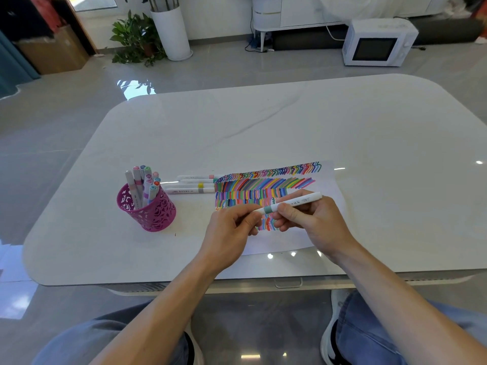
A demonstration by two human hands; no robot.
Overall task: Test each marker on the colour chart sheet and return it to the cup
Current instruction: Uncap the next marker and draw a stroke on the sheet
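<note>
A white marker with a grey-green band [292,202] is held level above the colour chart sheet [324,185], which is covered in rows of coloured strokes. My right hand [313,219] grips the marker's barrel. My left hand [232,230] pinches its left end, where the cap sits. A pink perforated cup [150,209] stands to the left with several markers upright in it. Three or more markers [192,184] lie flat on the table between the cup and the sheet.
The white marble table [263,122] reaches far beyond the sheet. Its near edge runs just above my knees. On the floor behind it stand a white microwave [376,43], a potted plant [137,38] and a cardboard box [52,51].
</note>
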